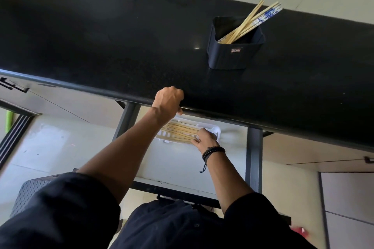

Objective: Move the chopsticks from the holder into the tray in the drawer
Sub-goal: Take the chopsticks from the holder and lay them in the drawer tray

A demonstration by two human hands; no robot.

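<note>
A dark square holder (pixel 232 54) stands on the black counter (pixel 101 46) at the right, with several chopsticks (pixel 253 22) leaning out of it, some wooden, some blue-and-white patterned. Below the counter an open drawer (pixel 182 168) holds a white slotted tray (pixel 167 137). Several wooden chopsticks (pixel 180 130) lie lengthwise in the tray. My right hand (pixel 205 138), with a dark bead bracelet on the wrist, rests with fairly straight fingers on the right end of those chopsticks. My left hand (pixel 169 100) is curled round the counter's front edge above the tray.
The counter overhangs the back part of the drawer and hides the tray's far rim. A dark perforated stool or bin (pixel 34 190) sits at lower left. Pale cabinet fronts (pixel 344 198) flank the drawer on the right.
</note>
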